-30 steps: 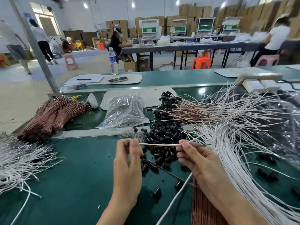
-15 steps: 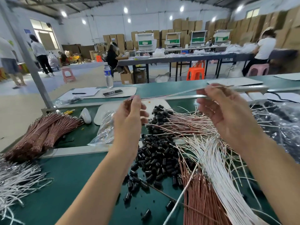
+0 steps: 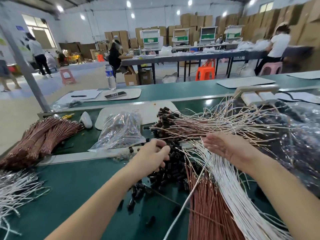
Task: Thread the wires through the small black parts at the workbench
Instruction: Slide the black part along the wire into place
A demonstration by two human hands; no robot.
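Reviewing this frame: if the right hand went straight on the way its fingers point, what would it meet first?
The right hand is open, with its fingers pointing left and away. First in that line looks to be the fan of threaded wires, near their black-capped ends. How high the hand is above them is unclear.

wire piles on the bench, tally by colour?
Brown piles: 2
White piles: 2
Mixed pile with black parts fitted: 1
Total: 5
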